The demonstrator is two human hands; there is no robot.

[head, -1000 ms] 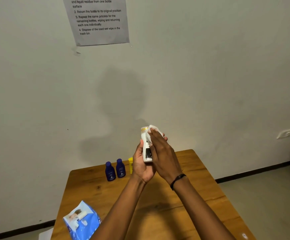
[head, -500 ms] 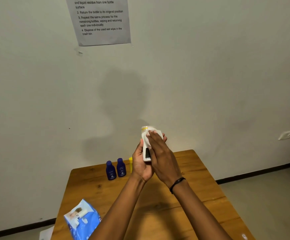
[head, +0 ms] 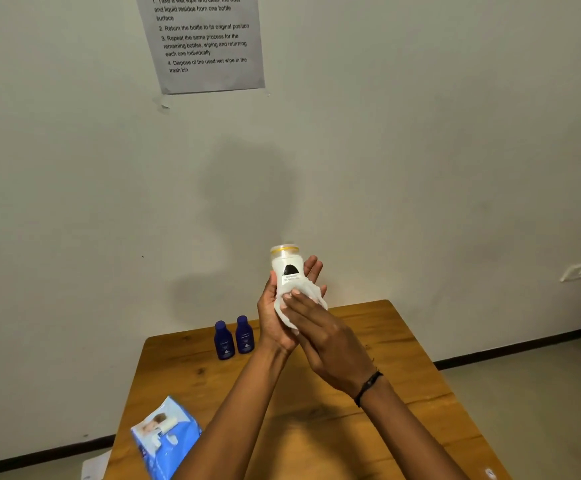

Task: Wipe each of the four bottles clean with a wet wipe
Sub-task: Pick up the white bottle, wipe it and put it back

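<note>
Since a second ago the right hand (head: 330, 344) has slid the wipe (head: 297, 304) down from the top of the white bottle (head: 287, 268) to its lower half, baring the yellow-ringed cap and the dark label mark that were covered before; the camera has tipped slightly, so more of the wall sheet (head: 206, 43) shows.

At the near left corner of the table (head: 403, 375) lies a blue wipe pack (head: 166, 441), partly over the edge. Farther back, near the wall, two blue bottles (head: 233, 339) stand upright just beside each other; they have not moved. The yellow bottle seen earlier behind the left wrist is now hidden.

In the middle, above the table, the left hand (head: 275, 323) holds the white bottle upright, thumb on the near left side and fingers (head: 311, 268) rising behind it on the right, only loosely bent. The wipe is bunched around the bottle's lower part. The right hand comes in from the right with fingers nearly straight, their tips pressing the wipe against the bottle; a dark band (head: 368, 388) circles that wrist. Whether its thumb pinches the wipe I cannot tell.

On the far right wall sits a white socket (head: 578, 271).
</note>
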